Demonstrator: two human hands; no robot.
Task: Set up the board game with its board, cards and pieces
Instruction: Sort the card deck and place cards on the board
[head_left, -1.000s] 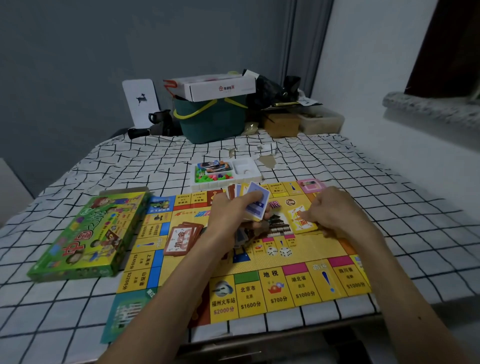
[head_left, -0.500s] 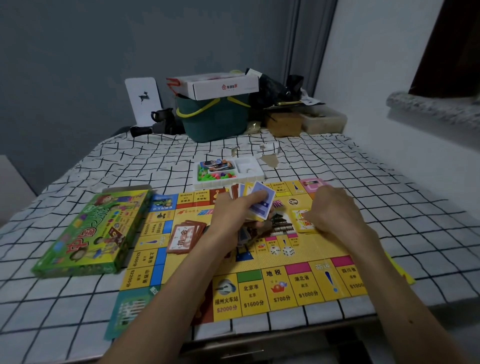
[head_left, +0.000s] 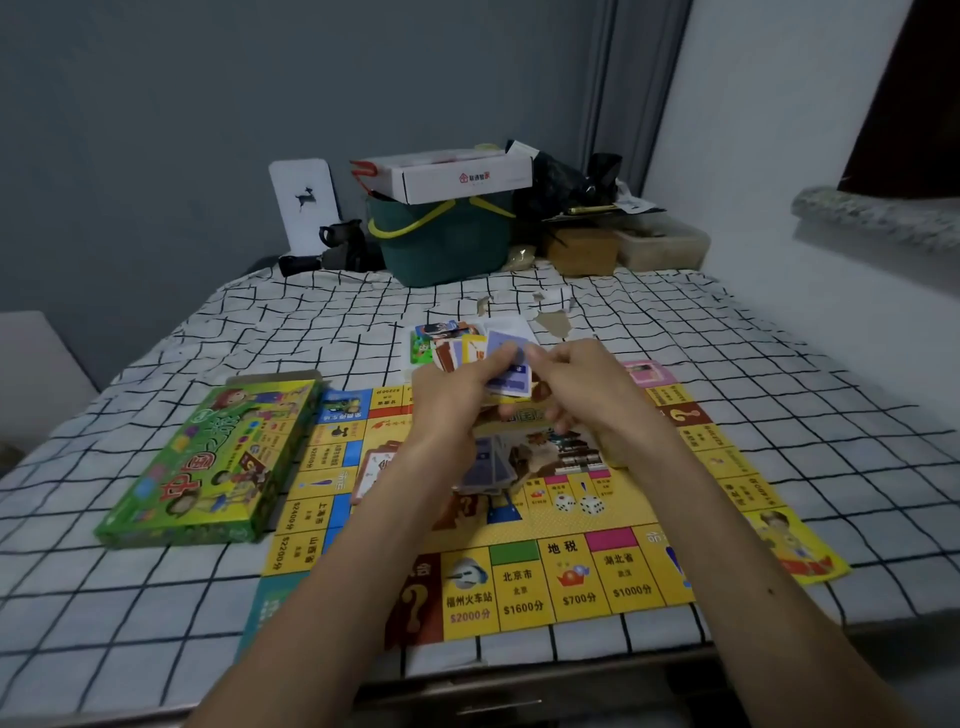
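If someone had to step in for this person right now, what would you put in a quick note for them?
Left hand grips a fan of cards. Right hand seems to pinch the front purple card of that fan.
Board lies open on the table. A red-backed stack, loose purple cards and two dice sit on it. Game box lies left of the board, and the pieces tray is behind the hands.
Done: board out, some cards placed.
Left: sort the held cards, set out pieces.

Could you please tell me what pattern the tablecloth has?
The tablecloth is white with black grid lines; head view.
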